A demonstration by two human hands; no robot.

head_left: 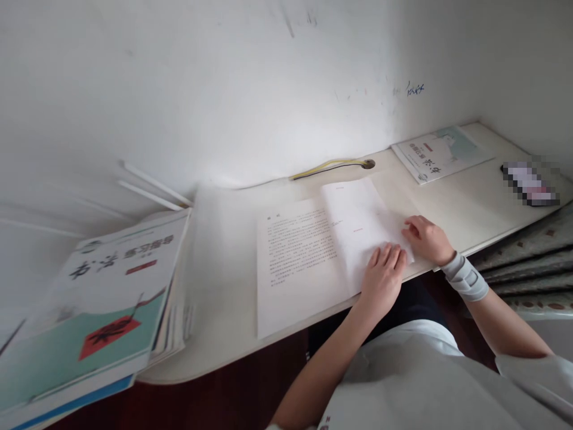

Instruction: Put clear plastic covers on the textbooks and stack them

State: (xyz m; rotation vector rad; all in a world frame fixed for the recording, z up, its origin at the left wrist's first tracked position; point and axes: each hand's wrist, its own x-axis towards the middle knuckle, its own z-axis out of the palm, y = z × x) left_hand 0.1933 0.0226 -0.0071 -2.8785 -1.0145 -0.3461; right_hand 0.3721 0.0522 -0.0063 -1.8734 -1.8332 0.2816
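An open paper booklet [304,298] lies on the desk in front of me. Its left page is printed with lines of small dark text. The right page [353,209] is mostly white, with a few tiny red marks and a slight bulge near the fold. My left hand [384,272] rests on the lower right part of that page, fingers stretched out and palm down. Beside it, at the page's right edge, my right hand [427,239] has its fingers curled in. Whether paper is pinched between those fingers is hidden. A grey band [468,279] wraps the right wrist.
A stack of workbooks [111,269] stands at the desk's left end. Another workbook [443,154] lies at the back right, with a blurred-out phone [530,182] to its right. Yellow and dark cables [329,167] run along the wall to a desk hole [367,164]. Patterned fabric [523,257] hangs at right.
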